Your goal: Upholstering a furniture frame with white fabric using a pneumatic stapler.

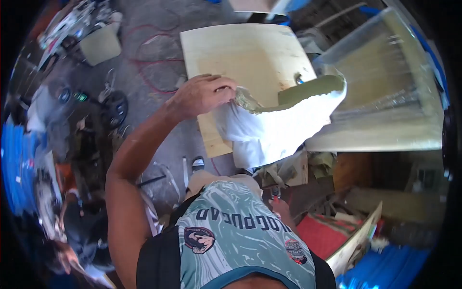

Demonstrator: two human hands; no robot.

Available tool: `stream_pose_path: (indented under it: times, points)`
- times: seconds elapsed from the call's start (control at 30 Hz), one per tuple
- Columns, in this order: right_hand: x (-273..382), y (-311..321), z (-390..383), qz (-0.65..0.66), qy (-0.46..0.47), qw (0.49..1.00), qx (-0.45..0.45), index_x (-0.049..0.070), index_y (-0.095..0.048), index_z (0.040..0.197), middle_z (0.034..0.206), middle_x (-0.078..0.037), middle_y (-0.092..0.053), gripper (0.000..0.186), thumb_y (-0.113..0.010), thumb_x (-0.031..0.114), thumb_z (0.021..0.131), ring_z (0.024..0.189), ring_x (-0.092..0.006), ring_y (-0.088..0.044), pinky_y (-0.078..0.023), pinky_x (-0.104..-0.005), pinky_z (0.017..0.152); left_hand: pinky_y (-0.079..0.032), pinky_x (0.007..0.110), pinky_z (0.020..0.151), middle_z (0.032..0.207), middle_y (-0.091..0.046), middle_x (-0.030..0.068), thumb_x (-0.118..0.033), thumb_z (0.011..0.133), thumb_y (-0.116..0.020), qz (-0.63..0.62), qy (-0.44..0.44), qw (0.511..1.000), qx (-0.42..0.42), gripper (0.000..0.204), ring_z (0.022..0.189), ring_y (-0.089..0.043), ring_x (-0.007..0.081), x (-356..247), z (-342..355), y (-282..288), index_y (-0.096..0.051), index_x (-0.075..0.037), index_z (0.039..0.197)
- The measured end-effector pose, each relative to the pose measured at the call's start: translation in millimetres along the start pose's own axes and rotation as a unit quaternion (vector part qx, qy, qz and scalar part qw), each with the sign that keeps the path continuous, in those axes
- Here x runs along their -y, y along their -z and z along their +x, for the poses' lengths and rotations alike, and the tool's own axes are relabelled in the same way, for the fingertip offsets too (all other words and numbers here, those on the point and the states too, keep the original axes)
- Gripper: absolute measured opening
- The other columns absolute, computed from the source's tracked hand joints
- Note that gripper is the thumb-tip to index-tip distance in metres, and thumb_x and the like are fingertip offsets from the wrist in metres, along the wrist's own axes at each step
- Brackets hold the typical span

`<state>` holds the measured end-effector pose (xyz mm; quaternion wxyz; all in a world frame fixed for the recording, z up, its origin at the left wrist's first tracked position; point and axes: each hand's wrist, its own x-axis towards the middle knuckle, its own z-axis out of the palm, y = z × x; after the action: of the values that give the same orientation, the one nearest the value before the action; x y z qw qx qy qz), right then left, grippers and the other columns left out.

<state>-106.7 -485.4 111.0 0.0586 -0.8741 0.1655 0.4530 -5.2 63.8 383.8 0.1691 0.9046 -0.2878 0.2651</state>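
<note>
Two hands (204, 94), right (280, 208) half-hidden, tool (275, 192) indistinct

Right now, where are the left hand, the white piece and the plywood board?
Left hand (199, 97), head view: back of the hand.
White piece (279, 129), head view: outer white surface.
Plywood board (248, 50), head view: bare upper face.

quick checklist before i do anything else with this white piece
1. Left hand gripping the white-covered curved piece at its left end: ok.
2. Right hand secure on the small red-and-metal tool: cannot tell, partly hidden by the green patterned shirt.
3. Piece's edge along the olive-green inner face even: not ok, looks ragged.
4. Piece wholly over the pale flat plywood board: not ok, extends past it.
5. Thin red hose clear underfoot: cannot tell.
</note>
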Motion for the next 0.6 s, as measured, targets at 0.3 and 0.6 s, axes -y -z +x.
stream_pose_path:
  times: [0.3, 0.6]
  points:
    - [39, -120, -91, 0.051, 0.072, 0.996, -0.026, 0.007, -0.071, 0.096, 0.091, -0.019, -0.07, 0.05, -0.058, 0.054, 0.083, 0.089, -0.036, -0.069, -0.054, -0.0451, 0.077, -0.053, 0.037, 0.081, 0.103, -0.064, 0.0058, -0.012, 0.079, -0.072, -0.173, 0.082, 0.978, 0.078, 0.035, 0.096, -0.064, 0.0264, 33, -10, -13, -0.058, -0.011, 0.111]
    - [30, -152, -105, 0.06, 0.051, 0.997, -0.011, 0.007, -0.071, 0.096, 0.091, -0.02, -0.07, 0.048, -0.056, 0.051, 0.085, 0.09, -0.0366, -0.068, -0.054, -0.0461, 0.077, -0.054, 0.03, 0.089, 0.132, -0.05, -0.0037, -0.009, 0.088, -0.051, 0.09, -0.181, 0.978, 0.052, 0.057, 0.107, -0.058, 0.0151, 33, -2, -4, -0.048, -0.038, 0.137]
